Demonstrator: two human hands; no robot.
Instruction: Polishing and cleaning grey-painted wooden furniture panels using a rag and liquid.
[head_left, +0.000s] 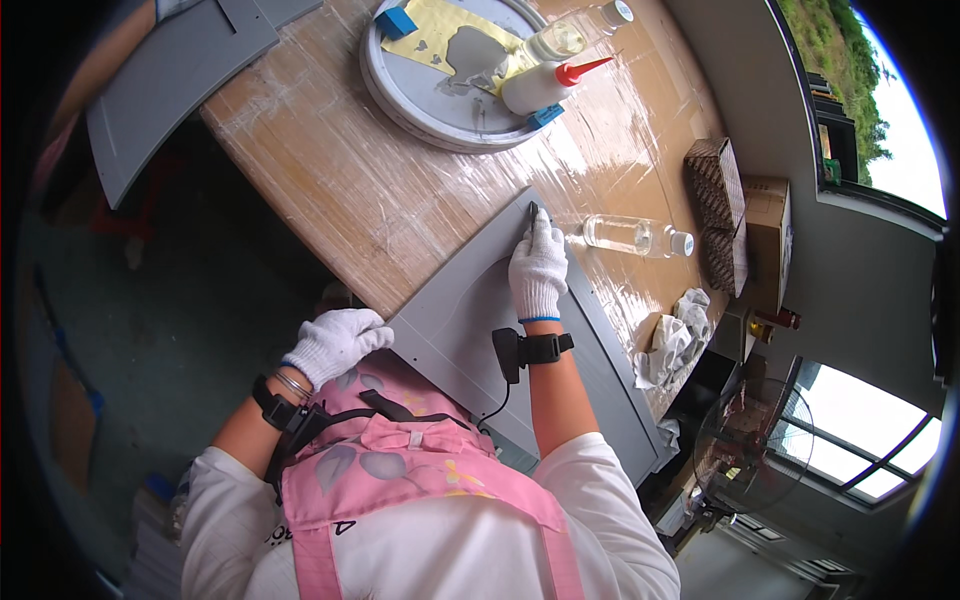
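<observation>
A flat grey panel [455, 325] lies aslant over the table's near edge, close against my pink apron. My right hand [540, 272], in a white knit glove, is closed at the panel's far end. Its fingertips pinch a small dark piece [535, 212] against the surface; its kind is too small to tell. My left hand [338, 345], also gloved, is curled at the panel's left corner, with its fingertips on the edge. The thumb and fingers there are partly hidden. A clear bottle [625, 236] with a white cap lies just right of my right hand.
Farther back, a round grey turntable [385, 80] bears a yellow sheet, a white squeeze bottle [535, 90] with a red nozzle and blue blocks. Crumpled white paper [672, 345] lies at the table's right. Another grey panel [190, 85] is at upper left, beside another person's arm [105, 60].
</observation>
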